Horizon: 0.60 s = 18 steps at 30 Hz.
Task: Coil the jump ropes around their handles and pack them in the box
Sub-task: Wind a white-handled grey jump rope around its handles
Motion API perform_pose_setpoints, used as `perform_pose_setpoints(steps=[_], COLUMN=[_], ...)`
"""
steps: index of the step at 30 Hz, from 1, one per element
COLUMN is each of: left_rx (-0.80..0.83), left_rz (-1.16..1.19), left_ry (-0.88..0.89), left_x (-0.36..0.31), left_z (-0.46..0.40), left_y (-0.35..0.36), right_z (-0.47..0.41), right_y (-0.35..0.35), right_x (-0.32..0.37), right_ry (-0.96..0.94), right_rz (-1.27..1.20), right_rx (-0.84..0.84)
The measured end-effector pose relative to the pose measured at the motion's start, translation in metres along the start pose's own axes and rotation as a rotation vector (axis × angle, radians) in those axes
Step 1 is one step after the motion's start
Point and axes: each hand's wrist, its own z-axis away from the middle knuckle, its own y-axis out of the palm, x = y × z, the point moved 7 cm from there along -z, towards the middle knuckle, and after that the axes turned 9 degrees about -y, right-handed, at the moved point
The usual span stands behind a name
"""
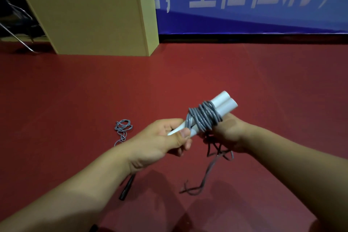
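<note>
Head view: left hand point(165, 137) grip clamped on paired white handles point(222, 105), grey rope point(204, 117) half-coiled; right hand point(226, 133) feeding slack, its grip unclear. Second rope point(122, 128) on floor; box point(90, 19) unpacked.

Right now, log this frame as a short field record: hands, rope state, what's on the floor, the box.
left hand: grips the white handles at their near end
right hand: at the grey rope coil, fingers hidden
rope: partly wound, loose tail hanging to the red floor
floor items: second grey rope, black handle
box: far left, away from the hands
</note>
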Motion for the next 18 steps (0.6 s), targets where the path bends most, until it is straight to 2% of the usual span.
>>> perform_pose_setpoints(steps=[3, 7, 12, 18], left_rx=[-0.125, -0.380, -0.568, -0.776], left_rz=[0.091, 0.056, -0.166, -0.525], left_ry=[-0.017, -0.038, -0.051, -0.112], left_x=[0.000, 0.002, 0.013, 0.021], left_z=[-0.001, -0.001, 0.001, 0.005], left_y=[-0.012, -0.032, -0.049, -0.075], right_z=[-0.002, 0.001, 0.005, 0.015], right_y=[0.015, 0.024, 0.030, 0.045], right_x=[-0.005, -0.010, -0.004, 0.004], right_ry=[0.090, 0.215, 0.272, 0.304], right_rz=[-0.028, -0.034, -0.056, 0.019], right_rx=[0.021, 0.035, 0.024, 0.125])
